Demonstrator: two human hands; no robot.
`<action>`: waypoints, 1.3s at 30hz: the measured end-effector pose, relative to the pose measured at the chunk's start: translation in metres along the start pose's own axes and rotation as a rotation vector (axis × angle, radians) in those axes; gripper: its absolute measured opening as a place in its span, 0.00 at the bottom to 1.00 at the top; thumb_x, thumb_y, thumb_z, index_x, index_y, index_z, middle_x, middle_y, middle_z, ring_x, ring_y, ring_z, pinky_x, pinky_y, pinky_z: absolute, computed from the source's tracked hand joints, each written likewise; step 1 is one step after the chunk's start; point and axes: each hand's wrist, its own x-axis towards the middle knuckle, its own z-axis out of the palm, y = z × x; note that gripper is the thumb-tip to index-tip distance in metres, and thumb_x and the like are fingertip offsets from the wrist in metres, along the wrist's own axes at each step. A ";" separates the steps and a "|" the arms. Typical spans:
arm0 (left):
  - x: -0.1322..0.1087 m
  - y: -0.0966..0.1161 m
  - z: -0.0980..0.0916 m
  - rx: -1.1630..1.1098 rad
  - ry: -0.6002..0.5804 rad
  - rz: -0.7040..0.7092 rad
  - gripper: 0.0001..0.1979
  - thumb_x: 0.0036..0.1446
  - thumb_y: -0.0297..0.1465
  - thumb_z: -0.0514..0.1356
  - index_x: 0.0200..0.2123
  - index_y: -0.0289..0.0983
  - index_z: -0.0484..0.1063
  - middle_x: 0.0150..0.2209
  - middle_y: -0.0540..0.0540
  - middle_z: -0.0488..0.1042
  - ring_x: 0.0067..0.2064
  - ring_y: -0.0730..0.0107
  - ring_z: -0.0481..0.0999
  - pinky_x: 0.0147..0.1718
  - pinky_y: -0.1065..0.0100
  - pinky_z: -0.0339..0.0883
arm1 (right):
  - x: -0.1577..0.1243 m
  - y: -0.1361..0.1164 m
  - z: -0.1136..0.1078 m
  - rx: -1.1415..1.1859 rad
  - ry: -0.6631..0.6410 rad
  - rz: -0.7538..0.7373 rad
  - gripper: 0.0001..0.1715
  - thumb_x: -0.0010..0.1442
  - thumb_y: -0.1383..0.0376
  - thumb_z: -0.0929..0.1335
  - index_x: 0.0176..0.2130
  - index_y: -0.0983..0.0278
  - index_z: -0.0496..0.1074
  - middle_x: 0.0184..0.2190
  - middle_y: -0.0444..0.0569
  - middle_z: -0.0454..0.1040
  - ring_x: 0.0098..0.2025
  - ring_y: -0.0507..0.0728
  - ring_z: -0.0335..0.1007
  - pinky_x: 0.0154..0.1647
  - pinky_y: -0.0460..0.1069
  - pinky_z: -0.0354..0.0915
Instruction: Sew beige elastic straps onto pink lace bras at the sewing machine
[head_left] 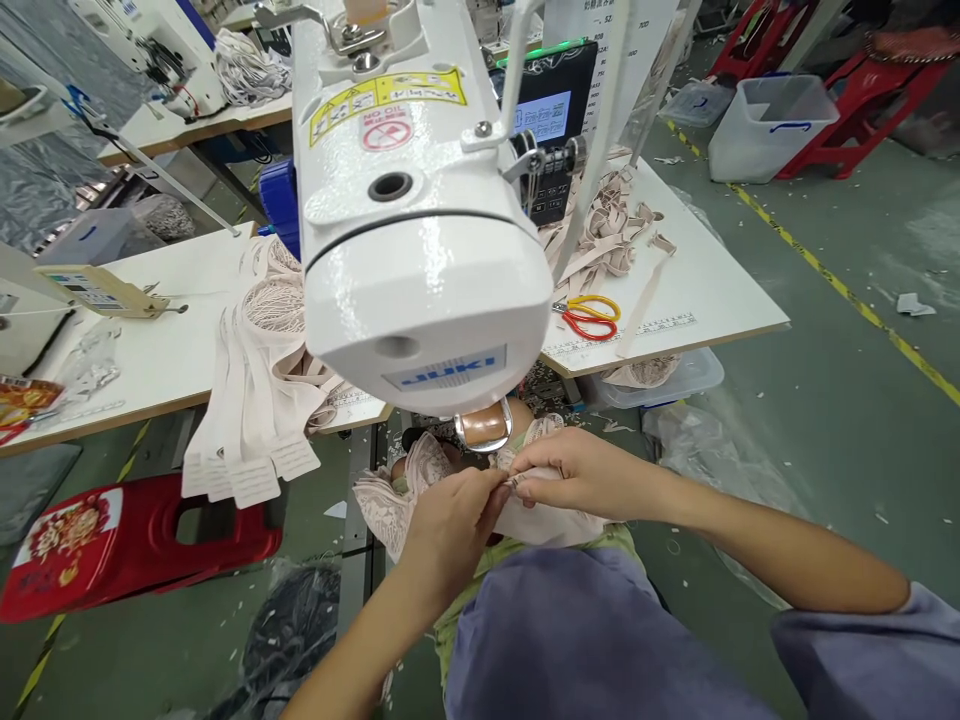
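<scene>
My left hand [450, 520] and my right hand [577, 468] meet just below the head of a white sewing machine [420, 230]. Both pinch the edge of a pale pink lace garment piece [409, 490] that lies in my lap, fingertips almost touching. The fabric's seam between the fingers is small and partly hidden. A shiny metal part of the machine [484, 428] hangs right above my hands.
Stacks of beige fabric strips [247, 400] hang over the white table's edge [150, 400]. Red-and-yellow scissors [592, 315] lie on the right table section. A red plastic stool [135, 540] stands on the left floor. Clear bins [765, 125] sit far right.
</scene>
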 end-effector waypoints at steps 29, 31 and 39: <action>-0.002 -0.044 0.005 0.478 0.228 0.306 0.17 0.65 0.22 0.53 0.56 0.34 0.66 0.27 0.51 0.73 0.26 0.69 0.69 0.26 0.66 0.59 | 0.047 -0.027 -0.028 -0.497 0.076 -0.050 0.17 0.54 0.69 0.62 0.21 0.62 0.48 0.18 0.40 0.51 0.24 0.50 0.45 0.28 0.51 0.41; 0.001 -0.041 0.003 0.489 0.210 0.302 0.17 0.65 0.22 0.52 0.55 0.34 0.66 0.26 0.52 0.72 0.25 0.69 0.69 0.26 0.66 0.59 | 0.046 -0.028 -0.028 -0.519 0.082 -0.046 0.17 0.56 0.69 0.63 0.20 0.62 0.50 0.18 0.41 0.54 0.23 0.50 0.47 0.27 0.51 0.43; 0.016 -0.015 -0.004 0.569 0.102 0.151 0.16 0.64 0.20 0.45 0.47 0.31 0.71 0.20 0.52 0.65 0.19 0.68 0.65 0.17 0.62 0.46 | 0.020 0.003 0.005 -0.804 0.559 -0.265 0.12 0.67 0.62 0.62 0.45 0.58 0.75 0.38 0.53 0.72 0.44 0.62 0.66 0.44 0.56 0.62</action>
